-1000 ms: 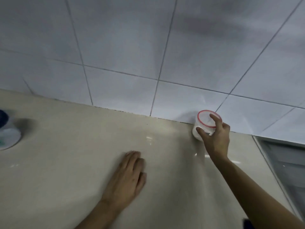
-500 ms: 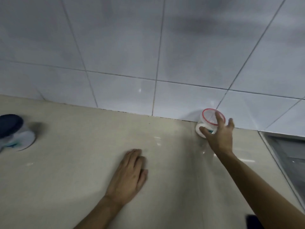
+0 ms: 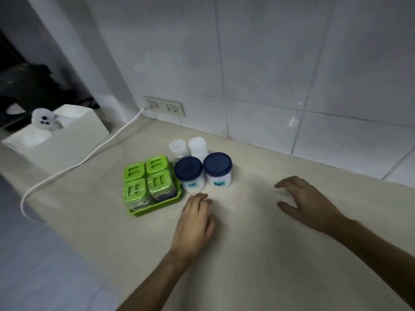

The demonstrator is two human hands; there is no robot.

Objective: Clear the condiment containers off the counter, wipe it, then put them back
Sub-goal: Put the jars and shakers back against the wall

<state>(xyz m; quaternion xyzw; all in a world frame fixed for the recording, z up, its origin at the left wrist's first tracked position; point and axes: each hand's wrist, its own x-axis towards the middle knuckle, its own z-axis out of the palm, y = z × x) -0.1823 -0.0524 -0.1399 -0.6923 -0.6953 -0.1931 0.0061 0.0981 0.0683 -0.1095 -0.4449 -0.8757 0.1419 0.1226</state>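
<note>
Only blurred jar (image 3: 219, 172) labels, unreadable

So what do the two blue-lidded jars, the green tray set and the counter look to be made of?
The blue-lidded jars: probably plastic, with translucent whitish walls and matte dark lids. The green tray and its four lidded boxes: likely glossy moulded plastic, bright uniform green, with clear-looking sides. The counter: a beige, smooth, faintly mottled slab, stone or a stone-look surface; blur leaves that open.
</note>
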